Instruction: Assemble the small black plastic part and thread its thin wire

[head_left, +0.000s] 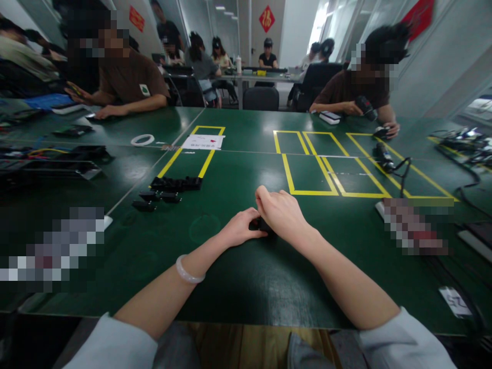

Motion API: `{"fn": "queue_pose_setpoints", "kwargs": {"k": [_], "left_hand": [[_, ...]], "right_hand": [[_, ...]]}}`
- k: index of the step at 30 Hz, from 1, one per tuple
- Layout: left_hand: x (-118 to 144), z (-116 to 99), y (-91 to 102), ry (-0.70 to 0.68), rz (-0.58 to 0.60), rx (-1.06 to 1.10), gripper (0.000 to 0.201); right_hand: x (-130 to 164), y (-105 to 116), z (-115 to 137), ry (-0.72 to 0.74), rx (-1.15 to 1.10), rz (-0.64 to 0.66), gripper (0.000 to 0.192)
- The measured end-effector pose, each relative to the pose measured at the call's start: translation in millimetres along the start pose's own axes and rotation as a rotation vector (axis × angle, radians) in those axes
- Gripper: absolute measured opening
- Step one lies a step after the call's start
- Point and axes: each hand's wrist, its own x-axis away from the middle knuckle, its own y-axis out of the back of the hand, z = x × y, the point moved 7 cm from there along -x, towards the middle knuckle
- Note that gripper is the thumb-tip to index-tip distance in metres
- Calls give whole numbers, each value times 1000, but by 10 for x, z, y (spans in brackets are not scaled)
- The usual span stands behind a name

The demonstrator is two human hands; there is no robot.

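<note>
from where i stand, with twelve o'clock pointing away from the worker, both hands meet over the near half of the green counter (230,287). the left hand (243,228), a pale bracelet (189,271) on its wrist, has its thumb and fingers bent around a small black piece (265,225), pinching it from the nine o'clock side. the right hand (282,211) curls over that piece from about one o'clock, its fingertips tucked out of sight, so i can't tell whether they pinch or merely touch. most of the piece is covered, and i can't say whether it rests on the counter.

at between nine and ten o'clock from the hands lie a few loose black blocks (171,197), just beside a longer black strip (179,183) toward ten. a white sheet (203,142) sits at eleven, a white ring (142,140) at ten. yellow tape outlines (313,193) begin at one o'clock. beyond them, also near one, a co-worker in brown (338,87) holds a dark tool (366,108); a black device (383,158) with a cable lies at two.
</note>
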Motion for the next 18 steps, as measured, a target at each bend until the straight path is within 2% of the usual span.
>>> {"fn": "queue_pose_setpoints", "kwargs": {"k": [10,18], "left_hand": [[5,17,-12,-7,-4,1,39],[1,25,-22,-10,2,-8,39]], "right_hand": [[-3,-18,-36,6,6,34,24],[5,8,-28,7,-6,-8,19]]}}
